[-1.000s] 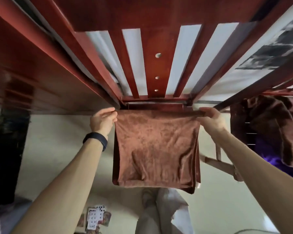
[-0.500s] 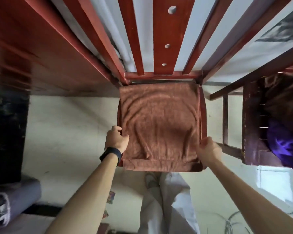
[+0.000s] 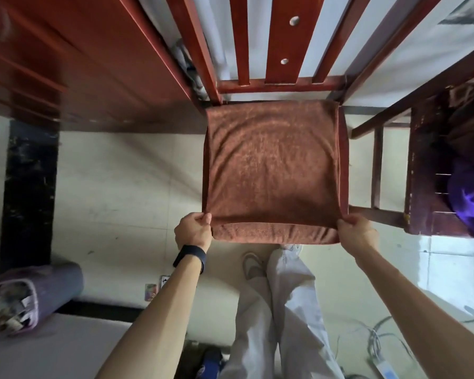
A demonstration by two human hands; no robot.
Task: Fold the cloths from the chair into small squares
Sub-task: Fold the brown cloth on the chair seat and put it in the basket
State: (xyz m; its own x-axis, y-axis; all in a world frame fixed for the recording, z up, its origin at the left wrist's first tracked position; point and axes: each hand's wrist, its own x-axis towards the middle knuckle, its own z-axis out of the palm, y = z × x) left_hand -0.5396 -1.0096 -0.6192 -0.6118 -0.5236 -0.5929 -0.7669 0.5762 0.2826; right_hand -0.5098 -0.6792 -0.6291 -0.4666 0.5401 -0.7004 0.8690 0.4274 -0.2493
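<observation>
While both hands hold its near corners, the rust-brown terry cloth (image 3: pixel 271 165) lies spread as a rough square over the seat of the red-brown wooden slat-backed chair (image 3: pixel 282 86), its far edge close against the foot of the back slats. It is doubled: the upper layer stops short at the near side, so a narrow strip of the lower layer shows along the front edge. At the near left corner the left hand (image 3: pixel 193 231), with a black wristband (image 3: pixel 189 257) on its wrist, has its fingers curled and pinches the cloth between thumb and fingers. The right hand (image 3: pixel 356 233) grips the near right corner in the same way, its fingers folded over the edge. To the right stands a second, darker wooden chair (image 3: pixel 422 173), just beside the first, with a crumpled purple cloth (image 3: pixel 468 198) and a dark brown cloth (image 3: pixel 471 124) heaped on its seat. Below the cloth, light grey trousers (image 3: pixel 285 310) and a grey shoe (image 3: pixel 251 266) show against the pale tiled floor (image 3: pixel 107 187). A rolled purple mat (image 3: pixel 52 285) lies at the lower left, a few playing cards (image 3: pixel 151 291) near the left forearm, and tangled cables (image 3: pixel 378 340) at the lower right.
</observation>
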